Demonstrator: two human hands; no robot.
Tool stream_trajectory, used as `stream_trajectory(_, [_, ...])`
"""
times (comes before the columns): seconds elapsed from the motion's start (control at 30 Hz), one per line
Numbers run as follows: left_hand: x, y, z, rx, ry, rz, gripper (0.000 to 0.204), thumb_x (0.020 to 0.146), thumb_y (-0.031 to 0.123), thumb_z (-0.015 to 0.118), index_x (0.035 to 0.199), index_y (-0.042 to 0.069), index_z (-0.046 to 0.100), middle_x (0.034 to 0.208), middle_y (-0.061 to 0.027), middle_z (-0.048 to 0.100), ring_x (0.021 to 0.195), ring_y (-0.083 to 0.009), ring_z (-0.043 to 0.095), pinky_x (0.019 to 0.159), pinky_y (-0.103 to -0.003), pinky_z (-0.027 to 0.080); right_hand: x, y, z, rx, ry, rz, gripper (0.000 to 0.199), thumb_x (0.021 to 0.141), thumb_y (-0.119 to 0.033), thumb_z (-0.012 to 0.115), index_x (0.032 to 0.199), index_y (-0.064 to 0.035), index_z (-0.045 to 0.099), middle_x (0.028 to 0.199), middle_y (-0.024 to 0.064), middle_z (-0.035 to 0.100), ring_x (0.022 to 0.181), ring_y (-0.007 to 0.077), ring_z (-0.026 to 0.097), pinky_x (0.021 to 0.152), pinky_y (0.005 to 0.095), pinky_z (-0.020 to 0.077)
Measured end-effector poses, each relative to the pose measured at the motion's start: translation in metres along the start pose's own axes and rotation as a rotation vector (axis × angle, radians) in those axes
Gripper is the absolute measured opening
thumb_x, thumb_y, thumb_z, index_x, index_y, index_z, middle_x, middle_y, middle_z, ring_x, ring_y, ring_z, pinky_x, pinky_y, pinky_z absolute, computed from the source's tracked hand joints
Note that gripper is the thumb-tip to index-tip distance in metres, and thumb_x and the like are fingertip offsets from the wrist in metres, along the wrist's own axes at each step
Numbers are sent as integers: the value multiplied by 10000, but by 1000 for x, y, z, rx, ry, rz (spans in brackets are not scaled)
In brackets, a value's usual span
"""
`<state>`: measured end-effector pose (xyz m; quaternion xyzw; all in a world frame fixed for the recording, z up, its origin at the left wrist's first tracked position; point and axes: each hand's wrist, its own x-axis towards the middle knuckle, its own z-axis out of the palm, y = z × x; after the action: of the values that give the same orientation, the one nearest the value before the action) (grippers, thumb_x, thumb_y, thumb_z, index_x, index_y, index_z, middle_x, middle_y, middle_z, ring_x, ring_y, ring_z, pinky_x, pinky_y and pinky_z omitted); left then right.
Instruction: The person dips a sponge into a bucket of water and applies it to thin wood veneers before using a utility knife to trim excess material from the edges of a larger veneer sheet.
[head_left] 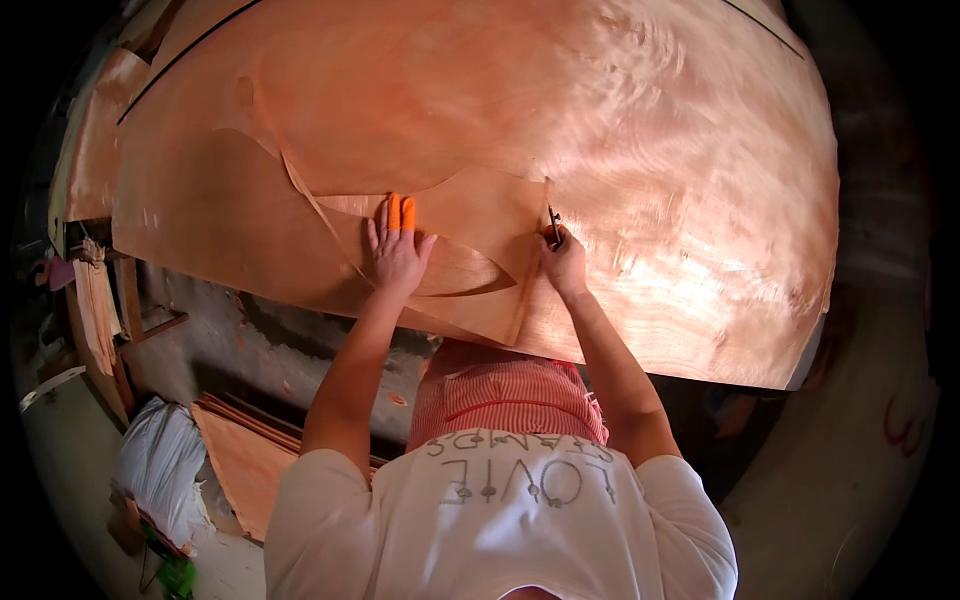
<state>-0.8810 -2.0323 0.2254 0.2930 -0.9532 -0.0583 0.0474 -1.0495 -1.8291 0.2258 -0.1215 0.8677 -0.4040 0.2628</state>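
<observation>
A broad, thin sheet of reddish-brown wood veneer [690,150] lies in front of me. On it is a loose, irregular piece of veneer [490,215] with a curved upper edge. My left hand [398,260] lies flat on the veneer, fingers spread and pointing away from me; two fingers wear orange finger covers [401,212]. At the right edge of the loose piece, my right hand [565,268] is closed around a small dark knife [555,222], its thin tip pointing away from me. An orange cover also shows on that hand.
A narrow strip of veneer [318,205] crosses the sheet left of my left hand. Below left are a wooden frame [128,300], stacked veneer sheets [245,455] and a whitish plastic bag [165,465]. The big sheet's near edge runs just in front of my body.
</observation>
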Motion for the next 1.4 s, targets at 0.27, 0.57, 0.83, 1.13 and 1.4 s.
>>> stream_trajectory(0.27, [6,18,9,-152,150,-75,604,781,334,546,1249,13,339,1311,-179,304,1228,-313,267,1006,-437,208,1,-10,-13,-268,222,-241,285,762,-236,605,957,-70,481,772,119,592,656,293,573,591,379,452])
stream_trajectory(0.57, [13,8,19,-64,172,-187,588,814,337,477,1303,64,298,1366,-147,253,1261,-289,232,1014,-462,161,22,-20,16,-132,-394,-134,278,797,-189,490,1030,-36,505,736,196,581,698,327,582,616,396,451])
stream_trajectory(0.83, [9,-1,32,-17,184,-202,505,822,245,442,1289,82,342,1362,-123,278,1264,-262,242,1015,-449,158,-13,-59,32,-121,-756,-173,517,814,-46,358,1316,-25,236,765,85,552,573,152,534,551,271,459])
stream_trajectory(1.13, [12,-2,36,-26,206,-205,461,836,218,437,1278,110,363,1348,-101,306,1252,-252,270,1007,-452,177,7,-63,102,-398,-502,-657,555,830,-85,343,1351,-75,152,876,209,575,749,311,589,623,371,479])
stream_trajectory(1.4, [16,-2,39,-32,227,-248,544,788,348,518,1267,127,384,1351,-101,307,1256,-254,260,1013,-451,158,1,-48,96,-701,-565,-600,505,829,-64,350,1324,-86,250,985,202,553,781,317,584,652,387,480])
